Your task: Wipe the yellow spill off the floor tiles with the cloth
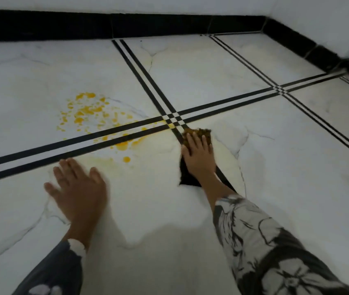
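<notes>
On the floor (212, 69) around us, white marbled tiles run out to a black baseboard (62, 26) along the far wall and down the right side, with wide bare tile open to the right of the cloth and near our knees. Double black stripes (114, 129) cross just beyond our hands, meeting at a junction near the middle of the view.

We see the yellow spill (88, 112) to the far left of that junction: a scatter of drops and blobs on the far-left tile, spreading over the stripes and onto the near tile, where a faint yellow smear and one round drop lie just past our left fingertips.

Our right arm reaches forward from the near right, its patterned sleeve (261, 237) ending short of the wrist. Our right hand (199, 155) lies palm down, pressed flat on the dark cloth (187, 177), fingers stretched out and slightly apart, not curled round it. This cloth sits right of the spill, just near of the stripe junction, its far edge stained yellow-brown and its near corner showing behind the wrist.

Our left hand (78, 187) rests palm down on bare tile near the stripes, fingers spread and holding nothing, close to the nearest drops but apart from the main spill. It looks a little blurred.
</notes>
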### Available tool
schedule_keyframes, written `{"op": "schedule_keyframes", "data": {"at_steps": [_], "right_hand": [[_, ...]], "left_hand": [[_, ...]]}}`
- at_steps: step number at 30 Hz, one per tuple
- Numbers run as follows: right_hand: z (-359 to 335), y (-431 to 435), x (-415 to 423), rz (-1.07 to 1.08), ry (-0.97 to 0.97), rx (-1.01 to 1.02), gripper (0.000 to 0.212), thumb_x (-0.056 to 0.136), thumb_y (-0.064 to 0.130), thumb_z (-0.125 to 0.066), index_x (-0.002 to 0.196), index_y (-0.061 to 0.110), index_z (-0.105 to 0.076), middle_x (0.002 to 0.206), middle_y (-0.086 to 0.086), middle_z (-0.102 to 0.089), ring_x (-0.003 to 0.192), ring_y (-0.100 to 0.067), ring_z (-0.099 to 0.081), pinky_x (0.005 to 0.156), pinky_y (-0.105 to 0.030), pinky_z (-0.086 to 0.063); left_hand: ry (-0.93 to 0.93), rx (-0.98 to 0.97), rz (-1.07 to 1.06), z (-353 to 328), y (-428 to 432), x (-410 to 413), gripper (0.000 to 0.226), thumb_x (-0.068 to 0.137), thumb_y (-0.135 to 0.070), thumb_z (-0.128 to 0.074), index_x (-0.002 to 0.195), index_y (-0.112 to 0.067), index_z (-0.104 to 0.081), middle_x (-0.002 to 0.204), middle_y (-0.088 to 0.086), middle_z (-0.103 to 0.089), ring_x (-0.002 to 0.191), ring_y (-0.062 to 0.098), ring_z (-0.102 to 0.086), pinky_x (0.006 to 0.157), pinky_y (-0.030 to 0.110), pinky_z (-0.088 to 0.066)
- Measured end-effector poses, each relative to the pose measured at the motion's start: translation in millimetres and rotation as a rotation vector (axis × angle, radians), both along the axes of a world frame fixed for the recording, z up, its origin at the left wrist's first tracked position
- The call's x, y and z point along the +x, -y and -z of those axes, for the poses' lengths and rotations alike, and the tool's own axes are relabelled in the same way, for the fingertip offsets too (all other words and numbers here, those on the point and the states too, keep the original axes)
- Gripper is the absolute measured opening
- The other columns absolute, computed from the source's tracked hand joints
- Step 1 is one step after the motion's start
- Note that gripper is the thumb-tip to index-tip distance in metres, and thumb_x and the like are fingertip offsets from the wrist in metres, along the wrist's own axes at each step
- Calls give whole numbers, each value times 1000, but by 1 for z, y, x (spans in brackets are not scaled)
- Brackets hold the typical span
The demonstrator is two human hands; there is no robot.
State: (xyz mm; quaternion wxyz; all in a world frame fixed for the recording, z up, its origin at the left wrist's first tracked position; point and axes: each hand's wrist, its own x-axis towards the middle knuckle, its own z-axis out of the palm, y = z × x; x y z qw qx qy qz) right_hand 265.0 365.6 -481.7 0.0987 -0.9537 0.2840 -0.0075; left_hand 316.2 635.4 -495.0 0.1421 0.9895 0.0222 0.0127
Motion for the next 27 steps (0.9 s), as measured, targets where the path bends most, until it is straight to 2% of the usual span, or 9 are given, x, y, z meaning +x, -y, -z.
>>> {"op": "schedule_keyframes", "data": {"at_steps": [6, 10, 16, 19, 23, 27], "right_hand": [[2, -3, -80, 409, 54, 23, 56, 99, 44, -19, 149, 24, -7, 158, 1, -5, 145, -25, 3, 117, -43, 2], [3, -19, -101, 502, 19, 27, 57, 97, 47, -20, 149, 26, -7, 158, 2, -4, 145, -27, 7, 115, -49, 6], [1, 22, -30, 313, 15, 18, 57, 98, 47, -18, 149, 26, -7, 158, 1, -5, 145, -25, 3, 115, -47, 3], [1, 34, 14, 238, 6, 4, 56, 98, 46, -18, 149, 25, -6, 158, 1, -5, 145, -25, 2, 116, -46, 1], [5, 9, 69, 114, 4, -5, 57, 98, 47, -17, 150, 24, -7, 158, 0, -5, 145, -25, 1, 116, -46, -1], [2, -46, 101, -129, 6, -20, 56, 98, 48, -16, 149, 26, -6, 158, 3, -5, 145, -24, 1, 116, -45, 0]], "left_hand": [[-30, -16, -2, -7, 1, -2, 63, 98, -37, -23, 148, -2, -9, 157, 16, -10, 144, 32, -8, 114, 54, -2], [-35, -25, -4, -8, 0, -3, 63, 98, -37, -23, 148, -2, -8, 157, 16, -9, 145, 32, -7, 114, 54, -1], [-1, -17, 1, 0, -2, -1, 62, 98, -36, -23, 148, -1, -11, 156, 17, -12, 144, 32, -9, 114, 54, -3], [43, 1, -6, 6, 0, -1, 64, 96, -38, -16, 147, 1, -15, 155, 19, -17, 143, 34, -14, 113, 55, -6], [31, 48, -29, 9, 1, 1, 69, 91, -41, -11, 148, -1, -13, 155, 17, -16, 144, 32, -13, 113, 54, -6], [19, 43, -31, 5, 3, 1, 69, 91, -41, -11, 148, -3, -11, 156, 15, -14, 144, 31, -11, 114, 53, -5]]}}
